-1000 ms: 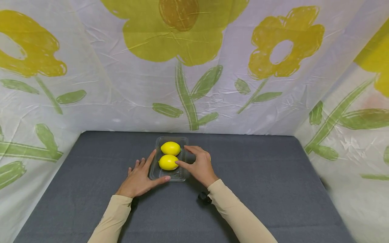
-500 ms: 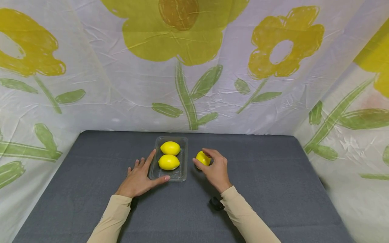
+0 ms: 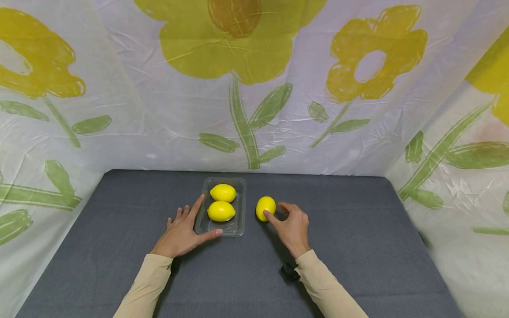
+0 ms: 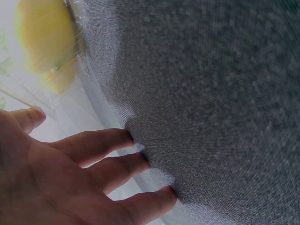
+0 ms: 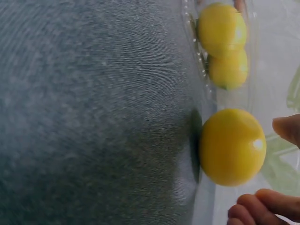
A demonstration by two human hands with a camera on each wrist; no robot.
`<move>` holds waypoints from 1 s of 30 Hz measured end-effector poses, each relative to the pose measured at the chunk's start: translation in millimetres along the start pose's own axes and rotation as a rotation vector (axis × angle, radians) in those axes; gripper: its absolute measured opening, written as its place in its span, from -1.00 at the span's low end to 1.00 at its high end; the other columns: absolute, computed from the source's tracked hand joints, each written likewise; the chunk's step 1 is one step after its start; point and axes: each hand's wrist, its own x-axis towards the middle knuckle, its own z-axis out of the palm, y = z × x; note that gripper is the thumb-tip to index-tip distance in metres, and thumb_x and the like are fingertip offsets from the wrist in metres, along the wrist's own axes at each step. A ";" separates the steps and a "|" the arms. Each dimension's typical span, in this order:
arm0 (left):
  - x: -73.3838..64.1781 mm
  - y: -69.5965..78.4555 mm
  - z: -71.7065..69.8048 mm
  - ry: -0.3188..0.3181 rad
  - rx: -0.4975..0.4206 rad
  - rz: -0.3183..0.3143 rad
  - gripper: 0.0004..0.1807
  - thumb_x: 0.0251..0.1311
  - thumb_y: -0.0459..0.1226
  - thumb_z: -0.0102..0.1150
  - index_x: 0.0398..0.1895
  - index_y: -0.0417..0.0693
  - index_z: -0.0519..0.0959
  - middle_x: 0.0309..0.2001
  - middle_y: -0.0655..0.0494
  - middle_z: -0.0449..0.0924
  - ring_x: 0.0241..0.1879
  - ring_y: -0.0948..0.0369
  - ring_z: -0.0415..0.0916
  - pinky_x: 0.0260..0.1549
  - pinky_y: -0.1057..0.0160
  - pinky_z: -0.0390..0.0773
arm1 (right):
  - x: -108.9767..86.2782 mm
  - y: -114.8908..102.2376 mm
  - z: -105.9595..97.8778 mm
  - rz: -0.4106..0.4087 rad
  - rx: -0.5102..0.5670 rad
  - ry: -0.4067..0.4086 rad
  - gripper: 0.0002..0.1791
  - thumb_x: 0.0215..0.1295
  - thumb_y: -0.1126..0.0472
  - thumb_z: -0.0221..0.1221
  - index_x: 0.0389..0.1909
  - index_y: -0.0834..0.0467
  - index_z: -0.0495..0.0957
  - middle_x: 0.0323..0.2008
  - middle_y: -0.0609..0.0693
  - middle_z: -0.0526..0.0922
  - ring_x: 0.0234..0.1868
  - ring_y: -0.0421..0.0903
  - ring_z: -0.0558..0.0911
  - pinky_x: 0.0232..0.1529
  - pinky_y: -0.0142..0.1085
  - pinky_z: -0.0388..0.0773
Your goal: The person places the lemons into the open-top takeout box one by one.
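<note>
A clear plastic container (image 3: 216, 229) holds two yellow lemons, a far lemon (image 3: 223, 193) and a near lemon (image 3: 221, 212). Spread around its left side and near-left corner is my left hand (image 3: 179, 237), forefinger and thumb at the rim. The other fingertips (image 4: 161, 200) rest on the cloth in the left wrist view. To the container's right, a third lemon (image 3: 262, 204) sits on the table. My right hand (image 3: 293, 229) is just right of it; in the right wrist view, thumb and fingers are spread with a gap to that lemon (image 5: 232, 146).
Dark grey cloth covers the table (image 3: 350, 247). A white curtain (image 3: 159, 115) printed with yellow flowers stands behind the table's back edge and along both sides. A black device (image 3: 289, 271) is worn at the right wrist.
My right hand moved right from above the container with the third lemon, set it on the cloth and drew its fingers off it. The left hand stayed in place.
</note>
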 end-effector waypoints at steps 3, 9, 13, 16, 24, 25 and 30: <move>0.5 -0.1 -0.4 0.000 0.000 0.000 0.30 0.00 0.56 0.11 0.67 0.32 -0.30 0.51 -0.50 -0.05 0.47 -0.49 -0.18 0.26 -0.60 -0.17 | -1.2 0.6 0.4 0.029 -0.037 -0.031 -0.43 0.04 -0.07 0.55 -0.10 0.29 0.75 -0.22 0.15 0.74 -0.19 0.09 0.71 -0.09 0.05 0.61; 1.6 0.1 -0.4 0.006 -0.005 0.003 0.31 -0.01 0.56 0.12 0.67 0.31 -0.29 0.51 -0.51 -0.05 0.47 -0.49 -0.17 0.25 -0.61 -0.17 | 0.0 -1.6 4.9 0.057 -0.062 -0.092 -0.41 0.06 -0.12 0.52 -0.09 0.28 0.75 -0.24 0.15 0.73 -0.20 0.10 0.70 -0.09 0.04 0.60; 2.0 0.4 -0.1 0.006 -0.003 0.000 0.31 -0.01 0.56 0.11 0.67 0.31 -0.28 0.51 -0.51 -0.05 0.47 -0.48 -0.17 0.26 -0.60 -0.16 | 1.8 -2.1 8.7 0.054 -0.059 -0.124 -0.37 0.04 -0.13 0.53 -0.04 0.30 0.73 -0.20 0.17 0.73 -0.15 0.13 0.69 -0.04 0.07 0.59; 2.1 -0.2 0.2 0.005 -0.001 -0.001 0.31 -0.01 0.56 0.11 0.67 0.31 -0.28 0.51 -0.52 -0.06 0.48 -0.48 -0.17 0.26 -0.60 -0.16 | 3.4 -1.3 12.1 0.054 -0.054 -0.154 -0.32 0.04 -0.14 0.53 0.00 0.31 0.71 -0.14 0.18 0.72 -0.09 0.15 0.69 0.03 0.09 0.56; 2.1 -0.9 0.7 -0.003 -0.007 -0.004 0.31 -0.02 0.57 0.10 0.67 0.30 -0.28 0.51 -0.52 -0.06 0.47 -0.49 -0.18 0.25 -0.61 -0.16 | 7.4 0.8 21.5 0.047 -0.053 -0.168 -0.28 0.01 -0.11 0.55 0.03 0.36 0.68 -0.12 0.23 0.70 -0.06 0.21 0.67 0.05 0.12 0.56; 1.8 -0.6 0.7 -0.004 -0.008 -0.005 0.32 -0.02 0.57 0.10 0.67 0.30 -0.28 0.51 -0.52 -0.06 0.47 -0.49 -0.18 0.25 -0.60 -0.16 | 7.8 0.8 22.5 0.046 -0.054 -0.168 -0.28 0.01 -0.11 0.56 0.03 0.36 0.68 -0.12 0.23 0.69 -0.06 0.21 0.67 0.05 0.13 0.56; 0.6 0.7 -0.1 -0.003 -0.002 -0.001 0.31 -0.01 0.57 0.10 0.68 0.28 -0.27 0.51 -0.53 -0.05 0.47 -0.50 -0.17 0.25 -0.61 -0.14 | 9.9 1.1 26.1 0.037 -0.062 -0.171 -0.28 -0.03 -0.09 0.58 0.02 0.36 0.69 -0.16 0.22 0.69 -0.10 0.19 0.67 0.00 0.13 0.56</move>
